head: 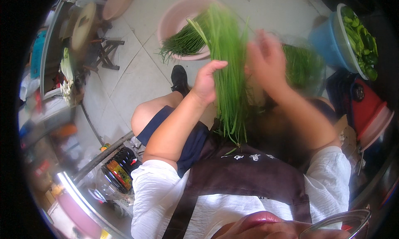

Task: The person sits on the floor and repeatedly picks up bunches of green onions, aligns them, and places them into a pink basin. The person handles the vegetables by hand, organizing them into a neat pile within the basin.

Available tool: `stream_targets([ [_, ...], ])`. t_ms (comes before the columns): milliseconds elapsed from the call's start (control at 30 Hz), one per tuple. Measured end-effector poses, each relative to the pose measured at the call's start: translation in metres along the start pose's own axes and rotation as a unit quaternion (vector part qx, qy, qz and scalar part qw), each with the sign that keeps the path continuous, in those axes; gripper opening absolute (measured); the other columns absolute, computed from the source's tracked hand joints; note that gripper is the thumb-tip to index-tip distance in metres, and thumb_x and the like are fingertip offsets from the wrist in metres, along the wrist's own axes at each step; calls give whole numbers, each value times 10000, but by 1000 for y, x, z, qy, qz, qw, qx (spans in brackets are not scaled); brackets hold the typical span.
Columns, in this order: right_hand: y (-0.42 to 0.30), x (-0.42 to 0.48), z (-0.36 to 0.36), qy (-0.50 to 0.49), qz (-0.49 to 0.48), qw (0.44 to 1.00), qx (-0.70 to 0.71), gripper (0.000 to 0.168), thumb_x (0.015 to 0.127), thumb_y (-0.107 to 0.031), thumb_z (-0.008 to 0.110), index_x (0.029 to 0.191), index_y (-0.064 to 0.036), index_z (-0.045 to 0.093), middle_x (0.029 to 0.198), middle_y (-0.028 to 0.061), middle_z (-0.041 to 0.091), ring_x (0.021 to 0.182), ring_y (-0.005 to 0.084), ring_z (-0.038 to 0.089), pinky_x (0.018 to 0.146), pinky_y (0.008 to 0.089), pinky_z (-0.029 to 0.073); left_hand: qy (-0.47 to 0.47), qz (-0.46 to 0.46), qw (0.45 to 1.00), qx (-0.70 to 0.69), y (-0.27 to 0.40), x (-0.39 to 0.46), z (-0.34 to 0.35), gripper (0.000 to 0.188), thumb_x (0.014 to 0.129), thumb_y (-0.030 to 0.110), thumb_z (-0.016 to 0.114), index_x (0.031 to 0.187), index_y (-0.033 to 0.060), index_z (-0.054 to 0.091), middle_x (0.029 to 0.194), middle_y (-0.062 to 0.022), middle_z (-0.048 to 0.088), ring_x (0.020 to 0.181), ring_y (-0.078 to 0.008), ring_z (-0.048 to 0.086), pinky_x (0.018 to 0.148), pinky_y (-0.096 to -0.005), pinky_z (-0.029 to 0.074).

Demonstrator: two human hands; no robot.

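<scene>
A bunch of long green chives (pixel 230 86) stands over my lap, its lower ends near my dark apron. My left hand (pixel 206 81) grips its left side, thumb across the front. Just to the right of the bunch is my right hand (pixel 268 60), raised and motion-blurred, its fingers apart and nothing seen in it. Whether it touches the chives cannot be told. Beyond, a pink basin (pixel 164 19) on the floor holds more chives (pixel 187 39). Behind my right forearm lies another heap of chives (pixel 299 66), partly hidden, apparently in clear plastic.
At the right, a pale colander (pixel 346 39) of green peppers (pixel 361 41) sits on a blue bucket (pixel 321 36). A folding stool (pixel 109 55) stands on the tiles at left. Spring onions (pixel 67 74) lie beside it; dark bottles (pixel 120 170) are near my left elbow.
</scene>
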State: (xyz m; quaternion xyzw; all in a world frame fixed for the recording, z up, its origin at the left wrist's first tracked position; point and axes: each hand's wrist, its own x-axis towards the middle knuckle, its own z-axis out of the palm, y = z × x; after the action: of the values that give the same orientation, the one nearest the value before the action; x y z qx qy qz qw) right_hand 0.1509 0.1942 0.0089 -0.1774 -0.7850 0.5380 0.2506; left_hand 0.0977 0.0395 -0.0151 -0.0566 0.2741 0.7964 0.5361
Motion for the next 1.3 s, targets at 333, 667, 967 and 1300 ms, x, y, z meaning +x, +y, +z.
stream_targets([
  [333,-1,21,-11,-40,-70,995,56,116,755,-93,669,861,-48,655,754,28,550,565,91,443,520,239,371,-30,-43,987,149,-7,-7,14,535,811,245,424,1246,-64,396,1119,-243,548,1020,-355,565,859,-440,478],
  [667,-3,25,-10,8,-234,971,-49,120,693,-91,678,780,-58,603,732,74,524,594,194,508,529,292,398,-34,-43,990,130,-7,-7,7,397,898,149,400,1244,-43,421,1122,-181,563,1014,-249,575,853,-350,475],
  [967,3,17,-10,-126,-22,990,52,176,729,-167,720,773,-35,612,721,7,547,628,129,534,530,266,419,-8,11,987,159,-10,-6,14,547,849,152,554,1329,19,327,1191,-134,505,1080,-242,523,911,-377,440],
  [1300,5,23,-20,-113,230,893,371,108,829,-134,638,877,-38,631,695,-46,551,616,36,463,564,176,360,-89,8,995,42,-7,-1,5,473,816,111,620,1242,5,445,1131,-101,561,995,-211,576,881,-347,465],
])
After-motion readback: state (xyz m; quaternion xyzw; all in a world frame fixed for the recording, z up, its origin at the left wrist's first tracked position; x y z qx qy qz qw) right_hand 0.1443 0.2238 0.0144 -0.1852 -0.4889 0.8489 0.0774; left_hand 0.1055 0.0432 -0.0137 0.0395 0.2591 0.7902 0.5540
